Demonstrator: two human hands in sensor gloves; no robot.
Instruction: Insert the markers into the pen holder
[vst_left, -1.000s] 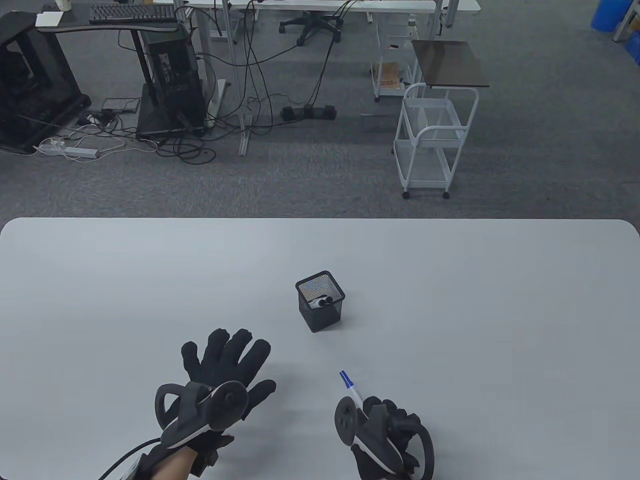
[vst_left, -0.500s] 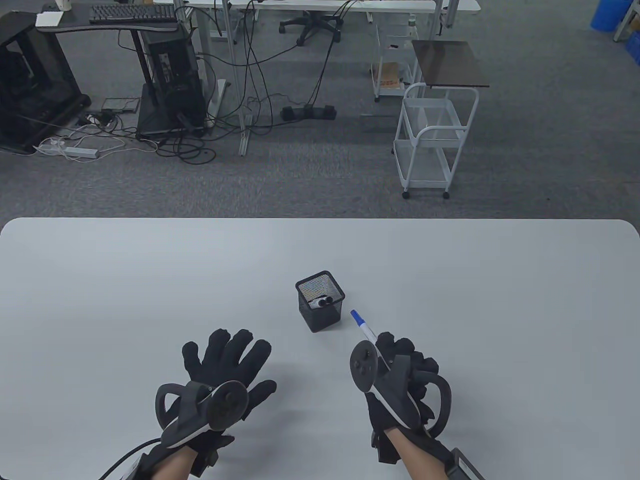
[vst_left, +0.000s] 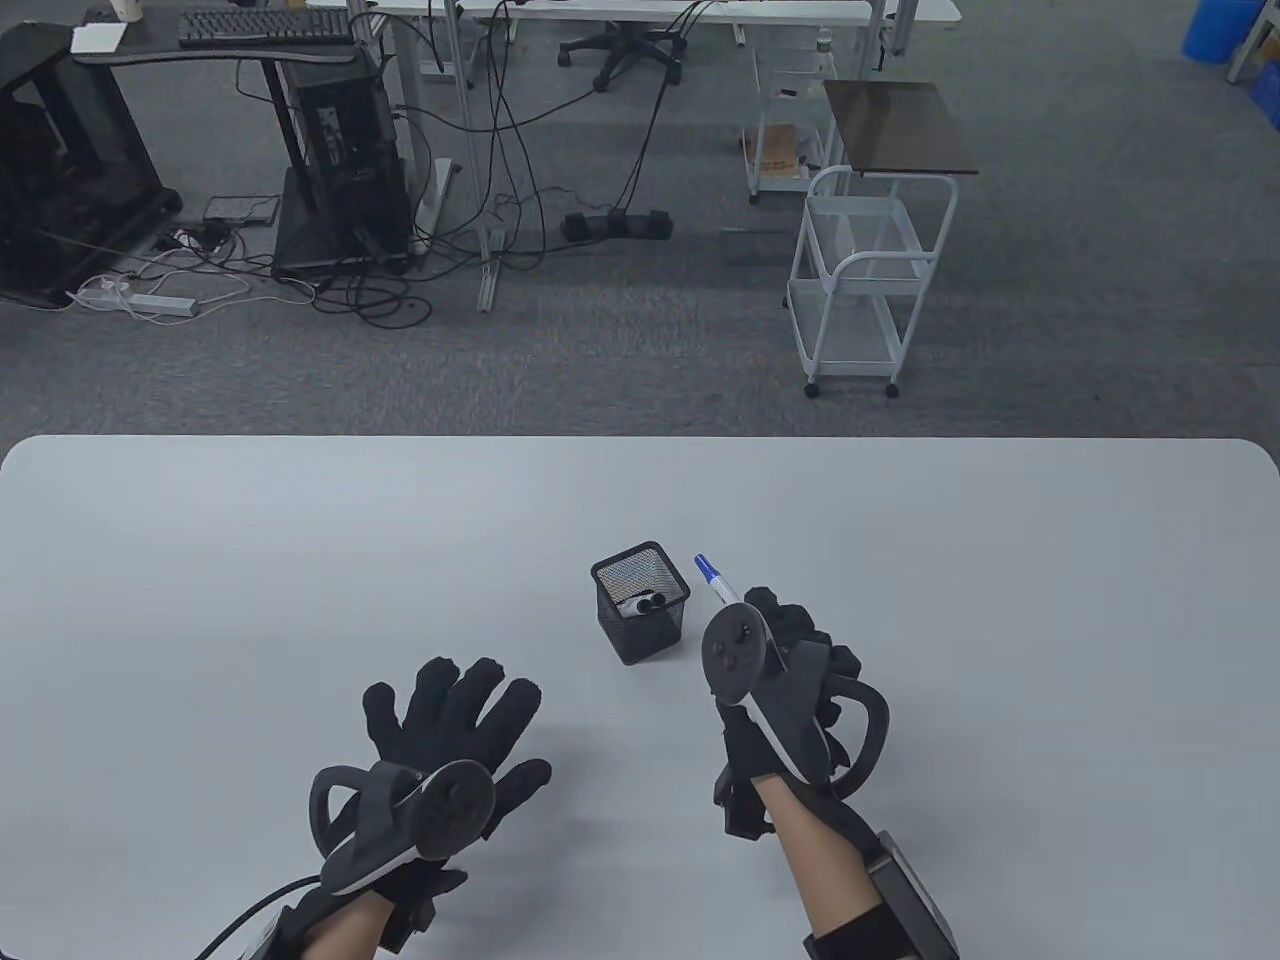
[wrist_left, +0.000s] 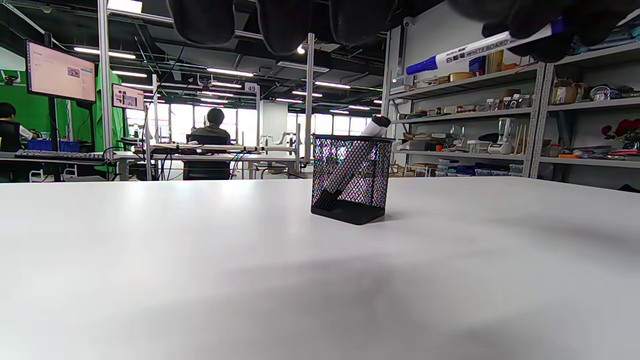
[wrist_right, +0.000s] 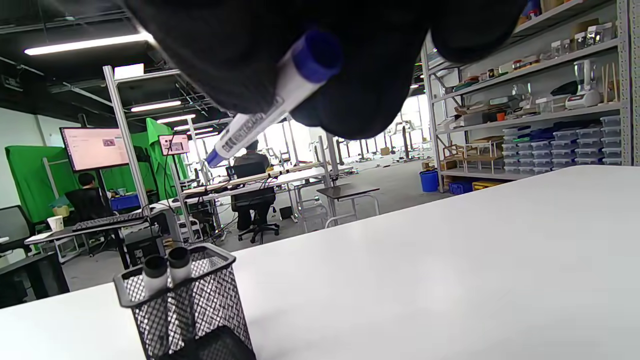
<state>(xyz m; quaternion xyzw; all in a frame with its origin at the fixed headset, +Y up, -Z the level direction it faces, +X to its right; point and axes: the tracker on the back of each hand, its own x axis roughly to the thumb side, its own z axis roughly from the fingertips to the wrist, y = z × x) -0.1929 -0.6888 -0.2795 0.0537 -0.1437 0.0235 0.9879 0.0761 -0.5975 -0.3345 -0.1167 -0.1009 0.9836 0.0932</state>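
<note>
A black mesh pen holder (vst_left: 641, 603) stands mid-table with two markers (vst_left: 645, 603) leaning inside; it also shows in the left wrist view (wrist_left: 351, 180) and the right wrist view (wrist_right: 185, 305). My right hand (vst_left: 790, 650) grips a white marker with a blue cap (vst_left: 716, 578), held in the air just right of the holder, cap pointing up and away. The marker shows in the right wrist view (wrist_right: 265, 112) and the left wrist view (wrist_left: 470, 52). My left hand (vst_left: 450, 730) rests flat on the table, fingers spread, holding nothing.
The white table (vst_left: 1000, 620) has its far edge beyond the holder. Past it on the carpet stand a white wire cart (vst_left: 865, 280), a small dark side table (vst_left: 900, 125) and desks with cables (vst_left: 480, 180).
My right hand has carried the blue-capped marker up from the near table edge to just right of the holder. My left hand has stayed still.
</note>
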